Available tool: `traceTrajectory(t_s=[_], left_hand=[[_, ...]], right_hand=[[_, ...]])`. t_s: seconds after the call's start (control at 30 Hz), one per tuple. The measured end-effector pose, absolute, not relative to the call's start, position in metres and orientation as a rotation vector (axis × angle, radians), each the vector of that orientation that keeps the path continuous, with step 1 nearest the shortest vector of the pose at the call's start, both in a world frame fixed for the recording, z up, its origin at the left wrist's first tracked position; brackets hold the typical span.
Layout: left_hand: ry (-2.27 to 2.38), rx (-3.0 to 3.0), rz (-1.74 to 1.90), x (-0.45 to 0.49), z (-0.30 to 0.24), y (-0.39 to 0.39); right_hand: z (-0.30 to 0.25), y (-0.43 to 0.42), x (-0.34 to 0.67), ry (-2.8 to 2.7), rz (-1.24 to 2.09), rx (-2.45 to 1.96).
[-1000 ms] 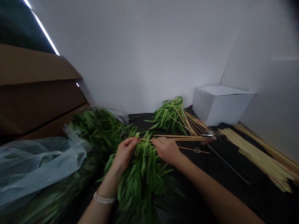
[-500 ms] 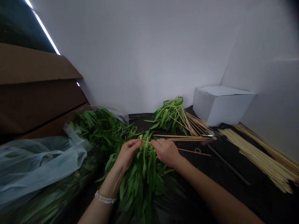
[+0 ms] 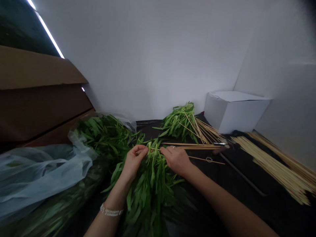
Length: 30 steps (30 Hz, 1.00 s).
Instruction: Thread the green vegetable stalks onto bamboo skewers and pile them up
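Running crosswise (right end nearer), the skewer (image 3: 198,158) sits gripped in right hand (image 3: 178,160), left hand (image 3: 133,160) pinching greens (image 3: 151,184).

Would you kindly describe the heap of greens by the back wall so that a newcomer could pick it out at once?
Find the large white box on the right. Just left of it sits the heap of greens. Thin wooden sticks fan out of its right side, whereas the leafy pile in the plastic bag at far left shows none.
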<state>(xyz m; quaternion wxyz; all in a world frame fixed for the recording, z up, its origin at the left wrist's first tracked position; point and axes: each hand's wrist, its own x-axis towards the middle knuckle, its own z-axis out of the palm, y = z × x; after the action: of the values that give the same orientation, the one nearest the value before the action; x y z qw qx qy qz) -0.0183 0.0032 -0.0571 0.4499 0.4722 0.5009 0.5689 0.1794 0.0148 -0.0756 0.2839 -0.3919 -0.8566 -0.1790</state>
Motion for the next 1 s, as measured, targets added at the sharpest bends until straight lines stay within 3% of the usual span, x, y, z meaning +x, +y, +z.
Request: traceTrajectory(t_s=[0.17, 0.5, 1.0], left_hand=[[1.280, 1.361, 1.514, -0.0150, -0.0588, 0.0048], [1.065, 0.943, 1.371, -0.0152, -0.0617, 0.0044], [1.094, 0.943, 1.297, -0.0193, -0.0563, 0.0033]], right_hand=[[-0.0770, 0.0144, 0.1785, -2.265, -0.507, -1.096], [-0.0758, 0.0141, 0.1784, -2.267, -0.481, -1.022], [-0.0782, 0.0108, 0.1749, -2.277, -0.440, -1.020]])
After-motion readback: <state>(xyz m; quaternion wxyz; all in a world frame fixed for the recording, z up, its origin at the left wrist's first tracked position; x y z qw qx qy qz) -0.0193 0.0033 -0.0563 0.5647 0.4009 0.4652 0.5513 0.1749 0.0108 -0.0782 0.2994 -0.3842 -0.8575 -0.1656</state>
